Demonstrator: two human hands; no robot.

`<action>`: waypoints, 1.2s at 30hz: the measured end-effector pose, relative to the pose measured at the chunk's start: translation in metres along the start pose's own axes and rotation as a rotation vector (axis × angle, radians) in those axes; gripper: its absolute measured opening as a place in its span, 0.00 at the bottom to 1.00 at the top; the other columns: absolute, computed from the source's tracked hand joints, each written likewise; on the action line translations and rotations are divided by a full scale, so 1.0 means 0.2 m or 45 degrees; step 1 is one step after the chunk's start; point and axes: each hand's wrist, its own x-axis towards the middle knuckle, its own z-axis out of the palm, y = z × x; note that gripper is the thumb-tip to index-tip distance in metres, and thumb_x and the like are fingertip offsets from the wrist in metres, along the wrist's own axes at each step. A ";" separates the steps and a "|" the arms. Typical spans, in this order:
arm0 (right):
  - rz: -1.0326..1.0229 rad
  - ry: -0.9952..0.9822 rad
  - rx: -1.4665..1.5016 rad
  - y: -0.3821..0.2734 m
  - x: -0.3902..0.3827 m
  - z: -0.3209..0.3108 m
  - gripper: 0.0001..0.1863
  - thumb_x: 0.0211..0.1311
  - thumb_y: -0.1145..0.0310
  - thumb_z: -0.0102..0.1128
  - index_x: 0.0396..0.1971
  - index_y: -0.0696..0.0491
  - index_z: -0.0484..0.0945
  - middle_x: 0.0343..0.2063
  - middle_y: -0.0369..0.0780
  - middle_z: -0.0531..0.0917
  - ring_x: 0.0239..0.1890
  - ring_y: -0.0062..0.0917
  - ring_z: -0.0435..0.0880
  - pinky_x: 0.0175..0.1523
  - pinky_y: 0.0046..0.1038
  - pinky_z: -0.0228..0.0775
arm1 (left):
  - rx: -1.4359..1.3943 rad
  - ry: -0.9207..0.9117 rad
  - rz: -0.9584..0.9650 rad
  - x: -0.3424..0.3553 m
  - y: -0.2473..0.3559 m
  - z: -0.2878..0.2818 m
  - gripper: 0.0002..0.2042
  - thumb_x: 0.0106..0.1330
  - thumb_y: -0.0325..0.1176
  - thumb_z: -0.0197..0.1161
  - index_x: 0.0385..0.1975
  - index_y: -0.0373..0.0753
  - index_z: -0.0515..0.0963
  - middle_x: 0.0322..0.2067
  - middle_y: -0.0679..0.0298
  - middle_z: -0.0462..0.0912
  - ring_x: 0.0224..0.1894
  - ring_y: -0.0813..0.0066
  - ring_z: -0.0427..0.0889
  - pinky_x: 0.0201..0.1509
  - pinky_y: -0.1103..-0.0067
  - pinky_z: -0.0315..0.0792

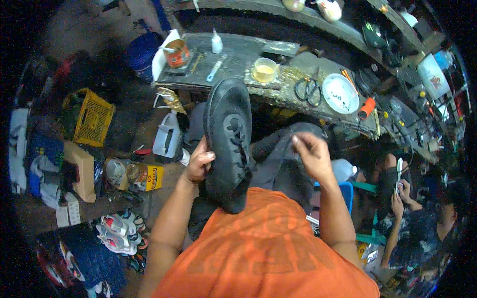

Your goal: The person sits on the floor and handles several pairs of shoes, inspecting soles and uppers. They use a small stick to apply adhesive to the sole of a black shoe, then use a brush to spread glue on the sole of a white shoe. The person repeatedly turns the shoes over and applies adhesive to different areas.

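Observation:
My left hand (199, 160) grips a black lace-up shoe (229, 144) by its side, thumb on the edge of the sole. The shoe stands on end over my lap, toe up, with its laces facing right. To the right of the shoe, apart from it, my right hand (313, 153) is raised over my knee. Its thumb and forefinger are pinched together and a little blurred; whatever is between them is too small to make out.
Ahead, a worn workbench (198, 79) bears scissors (308, 91), a white bowl (340, 94), an orange spool (367, 108), a cup of yellowish liquid (265, 70) and a tin (177, 53). Several shoes (120, 231) and a yellow crate (94, 118) lie left. Another person (422, 223) sits right.

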 end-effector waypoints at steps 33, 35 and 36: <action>-0.102 -0.232 0.704 -0.19 0.12 0.37 0.16 0.71 0.67 0.61 0.53 0.60 0.82 0.39 0.40 0.85 0.42 0.22 0.82 0.50 0.26 0.73 | 1.071 0.191 0.103 0.23 0.29 0.24 0.52 0.49 0.41 0.83 0.72 0.34 0.57 0.66 0.53 0.68 0.70 0.62 0.66 0.75 0.67 0.57; -0.108 -0.229 0.710 -0.18 0.12 0.37 0.17 0.71 0.67 0.61 0.53 0.59 0.82 0.40 0.40 0.86 0.42 0.22 0.82 0.50 0.26 0.73 | 1.122 0.201 0.110 0.23 0.28 0.23 0.51 0.49 0.41 0.83 0.72 0.34 0.58 0.67 0.53 0.68 0.70 0.62 0.66 0.75 0.67 0.58; -0.117 -0.228 0.701 -0.17 0.12 0.37 0.17 0.71 0.66 0.61 0.54 0.59 0.82 0.40 0.41 0.86 0.42 0.22 0.82 0.51 0.26 0.73 | 1.148 0.206 0.115 0.23 0.28 0.23 0.51 0.49 0.41 0.83 0.72 0.34 0.58 0.67 0.52 0.68 0.70 0.62 0.66 0.75 0.67 0.58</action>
